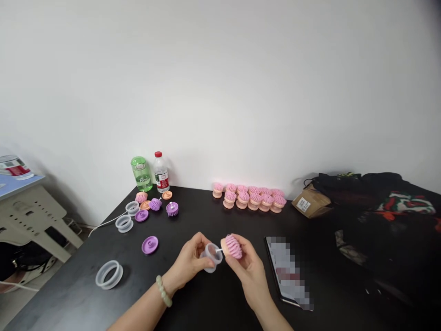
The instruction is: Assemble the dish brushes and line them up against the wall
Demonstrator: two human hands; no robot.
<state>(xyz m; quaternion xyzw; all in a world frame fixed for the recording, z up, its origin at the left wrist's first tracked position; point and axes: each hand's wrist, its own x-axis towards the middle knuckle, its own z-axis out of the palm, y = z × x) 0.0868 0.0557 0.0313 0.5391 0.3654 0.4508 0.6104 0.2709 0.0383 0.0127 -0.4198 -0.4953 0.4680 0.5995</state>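
Observation:
My left hand [188, 259] grips a clear plastic spool-shaped ring [217, 258] between thumb and fingers, its opening turned to the right. In my right hand [251, 271] is a pink bristle brush head [234, 247] with a peach base. A thin white stem [219, 250] runs from that base towards the ring; whether it touches the ring I cannot tell. On the table to the left lie another clear ring [99, 278] and a purple disc [149, 238]. Farther back are two smaller-looking clear rings [124, 229], purple bristle heads [172, 209] and peach discs [167, 195].
Several assembled pink brushes [255, 197] stand in rows by the wall. A phone [284, 271] lies right of my right hand, with a brown paper package [312, 202] and dark fabric [372, 239] beyond. At the back left stand a green bottle [141, 174] and a red-capped water bottle [161, 172].

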